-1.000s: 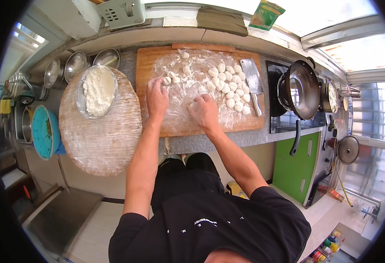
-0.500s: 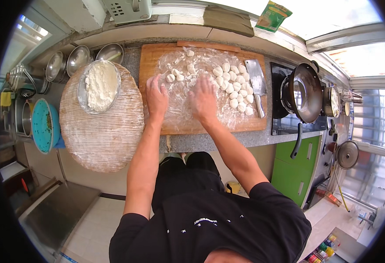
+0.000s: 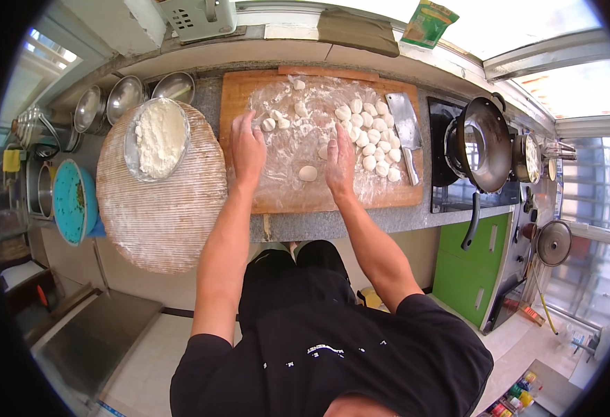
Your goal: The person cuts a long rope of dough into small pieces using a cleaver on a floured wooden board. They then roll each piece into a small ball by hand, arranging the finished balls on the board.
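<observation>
My left hand (image 3: 248, 147) is at the left edge of the floured wooden board (image 3: 277, 201), fingers stretched out and nothing in them. My right hand (image 3: 340, 163) is turned on its side over the middle of the board, also without anything in its grasp. Just left of it lies a flattened dough disc (image 3: 308, 173); another dough piece (image 3: 324, 151) is partly hidden beside its fingers. Farther back, several loose dough pieces (image 3: 283, 124) lie in scattered flour. A cluster of small dough pieces (image 3: 369, 137) covers the board's right half, with a cleaver (image 3: 405, 121) next to it.
On the left, a round slatted tray (image 3: 159, 229) carries a bowl of flour (image 3: 159, 139). Metal bowls (image 3: 126, 97) stand behind it, a turquoise basin (image 3: 69, 201) beyond its left edge. A wok (image 3: 485, 146) sits on the stove at right, its handle jutting toward the front.
My right hand has lifted from a flat, pressing pose and turned on its side, slightly to the right. The dough disc and a piece beside it now show. My left hand has barely moved.
</observation>
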Demonstrator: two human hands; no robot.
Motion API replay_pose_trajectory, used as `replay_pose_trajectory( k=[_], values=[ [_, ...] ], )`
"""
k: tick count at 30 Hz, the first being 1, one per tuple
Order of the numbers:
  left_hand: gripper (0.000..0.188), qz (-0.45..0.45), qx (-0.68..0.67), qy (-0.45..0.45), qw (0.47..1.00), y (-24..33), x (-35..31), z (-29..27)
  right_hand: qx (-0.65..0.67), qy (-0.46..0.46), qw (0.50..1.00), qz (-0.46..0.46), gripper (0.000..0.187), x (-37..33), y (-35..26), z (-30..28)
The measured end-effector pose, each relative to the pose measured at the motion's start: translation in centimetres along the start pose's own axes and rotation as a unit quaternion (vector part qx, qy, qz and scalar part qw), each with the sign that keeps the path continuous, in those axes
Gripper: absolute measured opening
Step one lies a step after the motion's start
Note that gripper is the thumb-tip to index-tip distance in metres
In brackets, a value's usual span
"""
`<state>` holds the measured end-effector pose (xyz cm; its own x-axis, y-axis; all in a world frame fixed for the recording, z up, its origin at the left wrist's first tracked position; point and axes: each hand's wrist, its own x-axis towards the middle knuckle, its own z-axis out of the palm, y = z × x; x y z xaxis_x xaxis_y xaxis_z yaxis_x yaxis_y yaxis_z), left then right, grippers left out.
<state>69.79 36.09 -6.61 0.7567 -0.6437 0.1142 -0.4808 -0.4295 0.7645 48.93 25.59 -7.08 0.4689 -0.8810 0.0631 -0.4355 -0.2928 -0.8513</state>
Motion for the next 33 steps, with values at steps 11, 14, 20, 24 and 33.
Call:
replay_pose_trajectory(
  k=[11,14,20,24,33],
  values=[
    [0.037,0.131,0.238,-0.157,0.95,1.3,-0.1,1.8,-0.442,-0.321,0.812,-0.207,0.074,-0.6,0.5,-0.2],
    [0.031,0.093,0.156,-0.173,0.968,1.2,-3.4,2.3,-0.388,-0.237,0.866,-0.208,0.069,1.5,2.0,-1.1],
    [0.024,0.103,0.113,-0.108,0.982,1.6,-7.7,2.7,-0.229,-0.121,0.945,-0.198,0.044,1.7,1.0,-0.7],
    [0.022,0.129,0.162,-0.074,0.975,0.4,-8.1,2.4,-0.157,-0.176,0.936,-0.263,0.041,2.3,-0.4,1.2],
    [0.027,0.065,0.127,-0.003,0.99,-1.1,-7.4,1.5,-0.137,-0.222,0.943,-0.207,0.038,-0.9,-1.3,-1.4]
  ],
)
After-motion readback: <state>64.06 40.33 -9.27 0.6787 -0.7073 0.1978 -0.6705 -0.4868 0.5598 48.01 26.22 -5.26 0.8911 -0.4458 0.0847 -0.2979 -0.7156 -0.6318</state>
